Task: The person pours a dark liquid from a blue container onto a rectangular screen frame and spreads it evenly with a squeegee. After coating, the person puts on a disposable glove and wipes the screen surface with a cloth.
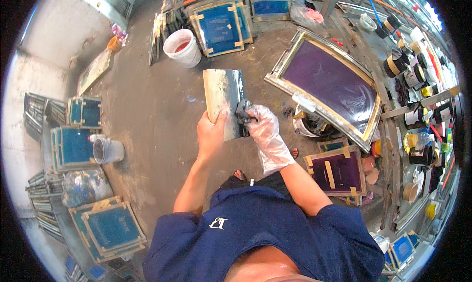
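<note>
In front of my chest is a wide squeegee (215, 91), with a pale board-like body and a dark, ink-stained strip along its right side. My left hand (210, 134) is bare and closed on its lower left part, thumb lying across the face. A clear plastic glove covers my right hand (264, 127), whose fingers pinch a crumpled dark rag (242, 112). The rag presses against the dark edge of the squeegee. The part of the blade under the rag is hidden.
A framed purple screen (329, 78) leans at the right, above a stained bucket (306, 124). A white bucket (183, 58) with red residue stands ahead. More framed screens (216, 28) rest ahead and along the left wall. Ink tubs (414, 76) crowd the right-hand shelf.
</note>
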`<state>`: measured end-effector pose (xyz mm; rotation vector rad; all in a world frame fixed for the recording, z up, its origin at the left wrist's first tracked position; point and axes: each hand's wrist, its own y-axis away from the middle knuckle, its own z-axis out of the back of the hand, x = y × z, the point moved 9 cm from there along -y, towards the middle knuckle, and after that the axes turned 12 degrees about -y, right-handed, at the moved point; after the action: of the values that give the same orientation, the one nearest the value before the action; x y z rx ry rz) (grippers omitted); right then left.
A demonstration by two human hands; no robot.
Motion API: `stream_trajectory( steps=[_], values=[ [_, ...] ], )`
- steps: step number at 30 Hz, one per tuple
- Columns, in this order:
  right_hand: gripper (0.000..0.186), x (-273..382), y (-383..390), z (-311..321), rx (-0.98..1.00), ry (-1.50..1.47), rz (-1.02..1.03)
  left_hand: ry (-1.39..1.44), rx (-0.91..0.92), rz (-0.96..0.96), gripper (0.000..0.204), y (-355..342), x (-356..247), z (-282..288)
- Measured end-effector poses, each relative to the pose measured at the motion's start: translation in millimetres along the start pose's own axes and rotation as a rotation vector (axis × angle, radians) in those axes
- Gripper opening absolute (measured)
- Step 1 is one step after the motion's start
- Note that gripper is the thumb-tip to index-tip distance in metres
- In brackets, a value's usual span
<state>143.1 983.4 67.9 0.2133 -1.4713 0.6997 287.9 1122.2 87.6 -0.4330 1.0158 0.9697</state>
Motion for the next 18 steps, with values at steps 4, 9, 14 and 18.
stream_trajectory(
  steps=[4,9,14,18],
  values=[
    [0.021,0.7,0.3,-40.0,0.036,-0.066,-0.006,0.020,0.028,0.033,0.036,32.6,26.1,40.4],
    [0.024,1.6,-10.1,-66.5,0.039,-0.008,-0.090,-0.022,0.075,-0.005,0.035,69.2,38.0,69.3],
    [0.023,29.9,-34.9,-69.2,0.107,-0.182,0.025,-0.074,0.087,-0.049,0.038,86.1,33.4,85.3],
    [0.023,57.0,-31.7,-72.6,0.336,0.103,-0.045,-0.004,0.128,-0.030,0.037,85.3,43.5,99.1]
  ],
)
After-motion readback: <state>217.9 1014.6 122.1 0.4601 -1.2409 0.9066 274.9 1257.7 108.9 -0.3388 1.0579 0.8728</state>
